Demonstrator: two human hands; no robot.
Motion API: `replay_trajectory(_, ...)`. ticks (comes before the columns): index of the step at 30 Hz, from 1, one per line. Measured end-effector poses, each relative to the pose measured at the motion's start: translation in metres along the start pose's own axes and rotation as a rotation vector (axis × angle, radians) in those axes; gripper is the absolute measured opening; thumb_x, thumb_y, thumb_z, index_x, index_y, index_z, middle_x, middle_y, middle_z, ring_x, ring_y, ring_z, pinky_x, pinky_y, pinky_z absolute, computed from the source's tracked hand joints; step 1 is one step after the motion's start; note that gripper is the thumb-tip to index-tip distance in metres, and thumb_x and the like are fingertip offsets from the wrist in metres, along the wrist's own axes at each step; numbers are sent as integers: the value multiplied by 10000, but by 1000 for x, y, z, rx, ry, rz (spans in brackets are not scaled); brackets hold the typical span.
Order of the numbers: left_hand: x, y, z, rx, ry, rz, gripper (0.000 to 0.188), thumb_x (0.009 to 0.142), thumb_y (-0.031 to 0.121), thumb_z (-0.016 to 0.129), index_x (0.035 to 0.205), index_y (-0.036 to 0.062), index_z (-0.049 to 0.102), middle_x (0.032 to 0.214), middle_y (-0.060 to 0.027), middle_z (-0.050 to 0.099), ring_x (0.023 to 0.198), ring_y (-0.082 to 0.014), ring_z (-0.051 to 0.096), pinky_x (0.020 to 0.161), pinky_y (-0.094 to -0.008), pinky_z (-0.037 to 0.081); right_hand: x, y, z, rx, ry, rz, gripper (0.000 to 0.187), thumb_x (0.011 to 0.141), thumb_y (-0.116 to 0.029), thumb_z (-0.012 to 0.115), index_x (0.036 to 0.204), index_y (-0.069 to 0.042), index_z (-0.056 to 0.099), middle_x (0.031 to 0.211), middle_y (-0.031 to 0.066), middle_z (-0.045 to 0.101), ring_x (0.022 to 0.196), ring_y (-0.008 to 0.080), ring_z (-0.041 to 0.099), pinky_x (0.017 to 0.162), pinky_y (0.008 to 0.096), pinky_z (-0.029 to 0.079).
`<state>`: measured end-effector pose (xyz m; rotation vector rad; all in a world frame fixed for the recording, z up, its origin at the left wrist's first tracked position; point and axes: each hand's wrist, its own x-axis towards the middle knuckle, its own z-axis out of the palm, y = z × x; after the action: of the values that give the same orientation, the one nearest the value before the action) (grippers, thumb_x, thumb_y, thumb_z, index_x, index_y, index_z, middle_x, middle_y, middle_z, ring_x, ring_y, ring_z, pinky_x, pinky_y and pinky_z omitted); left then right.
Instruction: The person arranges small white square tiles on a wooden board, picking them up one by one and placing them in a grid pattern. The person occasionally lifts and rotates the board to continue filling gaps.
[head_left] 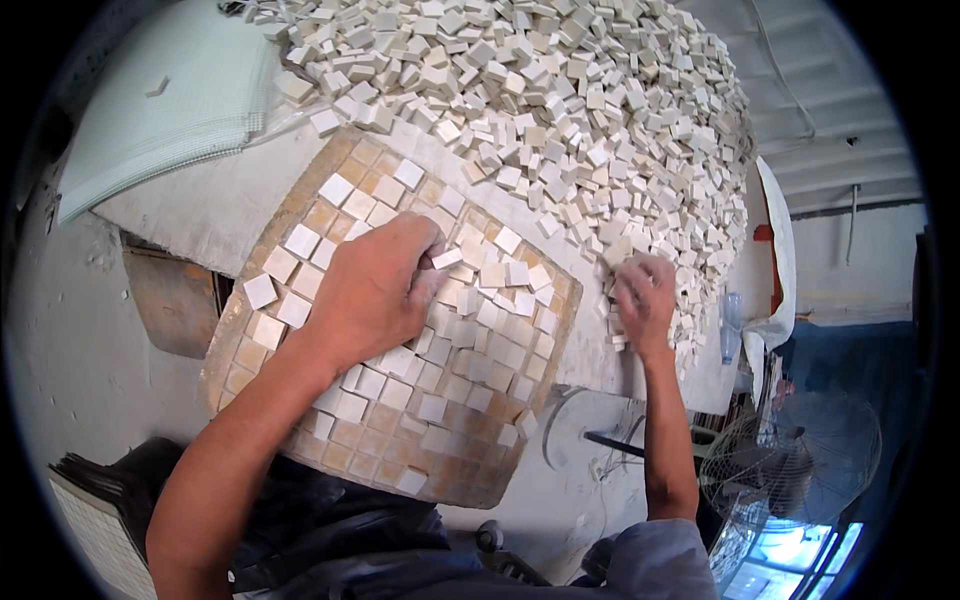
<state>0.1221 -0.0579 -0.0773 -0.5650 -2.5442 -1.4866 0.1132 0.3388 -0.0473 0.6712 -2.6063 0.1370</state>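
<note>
1 white mosaic tile (447,259) is sitting above the gridded setting board (362,466), toward 1 o'clock from its centre; the tile's visible long axis is running from 8 to 2 o'clock. The left hand (375,285) is pinching this tile between thumb and fingers in a narrow grip. The board is appearing nearly square, its left edge running from 7 to 1 o'clock. Seated tiles are filling many pockets; tan pockets are showing toward 6 o'clock. Several tilted tiles (515,275) are lying loose at 2 o'clock from the left hand. The right hand (645,290), at 3 o'clock, is curling its fingers at the tile heap (560,110); whether it is gripping a tile cannot be told. The heap is spreading at 1 o'clock of the board. Mesh sheets (175,125) are lying at 10 o'clock, a clear bottle (732,315) is standing at 3 o'clock, and a wire-guard fan (790,460) is occupying 4 o'clock. The left forearm (235,445) is obstructing pockets toward 7 o'clock.
</note>
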Motion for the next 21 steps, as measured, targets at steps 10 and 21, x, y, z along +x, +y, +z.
replay_trajectory(10, 3, 1, 3, -27, -6, -12, 219, 839, 68, 734, 975, 51, 563, 838, -131, 589, 734, -311, 608, 677, -381, 497, 50, 36, -16, -225, 306, 249, 245, 868, -1, 658, 1108, -30, 699, 1148, 153, 665, 1080, 342, 613, 956, 424, 488)
replay_trajectory(21, 4, 3, 0, -36, -17, -27, 222, 833, 69, 739, 977, 53, 570, 853, -143, 589, 766, -337, 621, 682, -394, 502, 59, -32, 43, 284, -278, -14, 204, 824, 47, 705, 1009, -37, 695, 1108, 130, 627, 1010, 328, 623, 846, 386, 528)
